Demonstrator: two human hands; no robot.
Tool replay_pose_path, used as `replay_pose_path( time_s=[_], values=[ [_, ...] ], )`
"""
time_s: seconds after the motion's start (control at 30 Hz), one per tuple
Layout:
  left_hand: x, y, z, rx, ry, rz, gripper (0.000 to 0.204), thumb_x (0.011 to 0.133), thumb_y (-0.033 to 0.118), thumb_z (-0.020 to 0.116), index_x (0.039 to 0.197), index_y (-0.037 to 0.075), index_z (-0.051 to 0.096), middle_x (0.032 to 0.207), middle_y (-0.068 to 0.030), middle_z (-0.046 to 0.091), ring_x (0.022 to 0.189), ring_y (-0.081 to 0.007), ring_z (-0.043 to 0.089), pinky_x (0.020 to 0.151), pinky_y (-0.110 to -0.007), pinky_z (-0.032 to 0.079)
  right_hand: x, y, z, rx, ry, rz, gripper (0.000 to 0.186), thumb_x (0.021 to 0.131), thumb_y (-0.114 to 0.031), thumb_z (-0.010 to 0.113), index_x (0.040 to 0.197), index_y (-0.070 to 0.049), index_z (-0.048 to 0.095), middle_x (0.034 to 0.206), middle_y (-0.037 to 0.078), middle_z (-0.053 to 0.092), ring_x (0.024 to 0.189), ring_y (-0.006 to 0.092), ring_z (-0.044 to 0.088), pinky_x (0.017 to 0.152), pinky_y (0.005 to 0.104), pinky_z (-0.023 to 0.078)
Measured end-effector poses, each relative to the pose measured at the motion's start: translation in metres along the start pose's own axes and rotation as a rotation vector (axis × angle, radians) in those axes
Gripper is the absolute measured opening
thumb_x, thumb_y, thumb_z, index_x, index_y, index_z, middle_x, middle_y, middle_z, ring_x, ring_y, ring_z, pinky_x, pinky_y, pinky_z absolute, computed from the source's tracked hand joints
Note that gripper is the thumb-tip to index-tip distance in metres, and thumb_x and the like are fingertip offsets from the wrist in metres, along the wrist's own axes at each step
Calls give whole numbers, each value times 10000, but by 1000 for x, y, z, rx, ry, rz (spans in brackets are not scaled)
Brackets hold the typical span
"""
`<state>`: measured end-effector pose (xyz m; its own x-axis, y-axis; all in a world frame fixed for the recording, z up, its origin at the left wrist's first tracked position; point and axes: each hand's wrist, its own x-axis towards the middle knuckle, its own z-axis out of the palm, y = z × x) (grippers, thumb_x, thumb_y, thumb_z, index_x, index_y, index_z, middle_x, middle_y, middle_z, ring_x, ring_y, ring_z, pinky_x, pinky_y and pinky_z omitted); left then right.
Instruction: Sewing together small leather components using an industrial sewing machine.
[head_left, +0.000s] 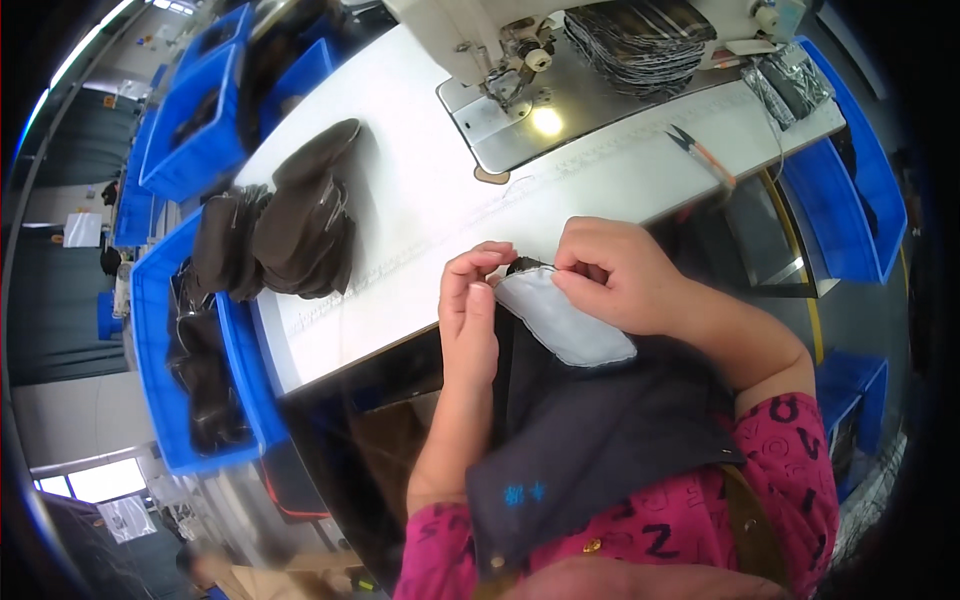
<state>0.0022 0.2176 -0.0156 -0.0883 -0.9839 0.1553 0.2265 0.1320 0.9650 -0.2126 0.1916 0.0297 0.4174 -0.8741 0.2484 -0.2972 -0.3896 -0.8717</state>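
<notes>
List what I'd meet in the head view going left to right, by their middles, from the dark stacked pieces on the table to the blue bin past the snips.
Dark stacked pieces → left hand → white piece → right hand → orange-handled snips → blue bin.

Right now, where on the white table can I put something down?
The widest bare tabletop lies between the brown fabric piles and the metal sewing-machine bed. A narrower strip runs between that bed and the front edge, left of the thread snips. Crowded: the table's left end, and the bed beneath the stacked pieces.
</notes>
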Motion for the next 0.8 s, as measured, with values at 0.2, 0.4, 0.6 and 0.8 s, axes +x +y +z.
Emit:
replay_pose_path(
  time_s=[0.2, 0.4, 0.6, 0.8],
  values=[
    [4, 16, -13, 130, -157, -87, 503, 919, 203, 742, 1352, 67, 524, 1315, -83, 594, 1228, -202, 553, 1046, -354, 404, 3, -7, 1, 84, -69, 10, 96, 877, -100, 681, 845, -37, 617, 764, 76, 580, 610, 227, 565, 567, 352, 442],
    [6, 25, -17, 491, -85, -98, 135, 865, -7, 731, 990, 29, 696, 869, -39, 657, 839, -155, 630, 744, -285, 496, 18, -1, -6, -107, -158, -30, 120, 925, -184, 674, 892, -70, 656, 727, 93, 641, 639, 284, 636, 590, 392, 481],
    [48, 78, -17, 1253, 47, 873, 361, 631, -5, 743, 979, 89, 748, 826, -47, 623, 759, -244, 586, 676, -384, 450, 66, -12, -5, -147, 30, -291, 112, 940, -85, 664, 1046, -55, 652, 816, 111, 690, 698, 297, 675, 609, 363, 512],
    [69, 53, -13, 1243, -101, 634, 359, 722, 193, 868, 1036, 98, 721, 996, -42, 651, 911, -272, 581, 809, -394, 460, 110, 60, -2, -325, 101, -525, 135, 904, -83, 678, 1037, -62, 668, 921, 99, 709, 826, 329, 680, 707, 414, 540]
  ],
)
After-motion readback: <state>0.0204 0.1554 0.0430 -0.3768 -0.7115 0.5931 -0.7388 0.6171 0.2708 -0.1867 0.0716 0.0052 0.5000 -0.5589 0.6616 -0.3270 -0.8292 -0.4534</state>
